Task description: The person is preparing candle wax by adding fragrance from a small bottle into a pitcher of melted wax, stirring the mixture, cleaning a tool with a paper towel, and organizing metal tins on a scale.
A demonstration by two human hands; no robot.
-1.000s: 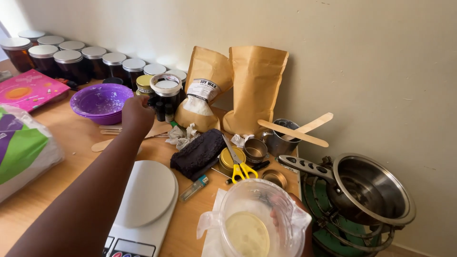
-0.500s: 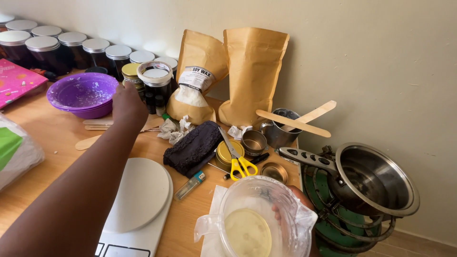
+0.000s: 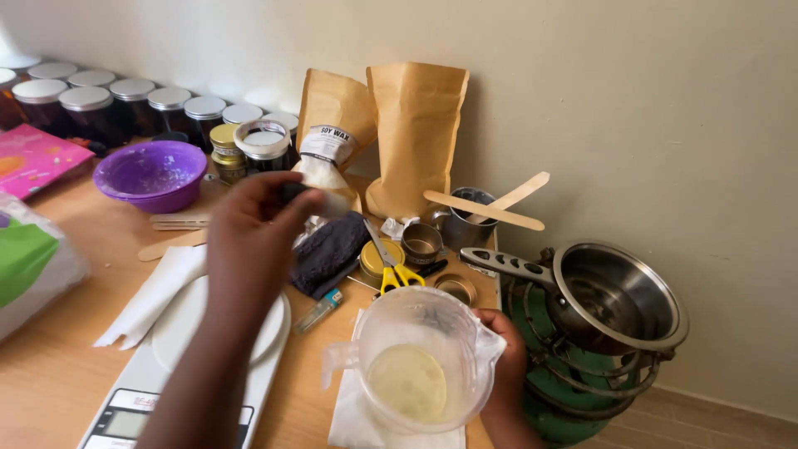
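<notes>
Wooden table [image 3: 75, 349], right hand [image 3: 503, 353] gripping upright plastic jug [image 3: 416, 366]; left hand [image 3: 258, 229] pinching small dark bottle [image 3: 293, 193]

two tan paper pouches stand against the wall at the back of the desk [image 3: 50, 366]: the left pouch [image 3: 337, 112] leans and bears a white rectangular label [image 3: 324, 143] with a clear window of white flakes under it; the right pouch [image 3: 416, 137] is upright and plain. left of them a small jar with a yellow lid carries a label [image 3: 227, 158] round its side. a flat pink box [image 3: 37, 160] lies at the left edge, and nearer, a white bag [image 3: 29, 266] printed green and purple. the scale's grey screen [image 3: 125, 422] sits at the bottom edge.
</notes>
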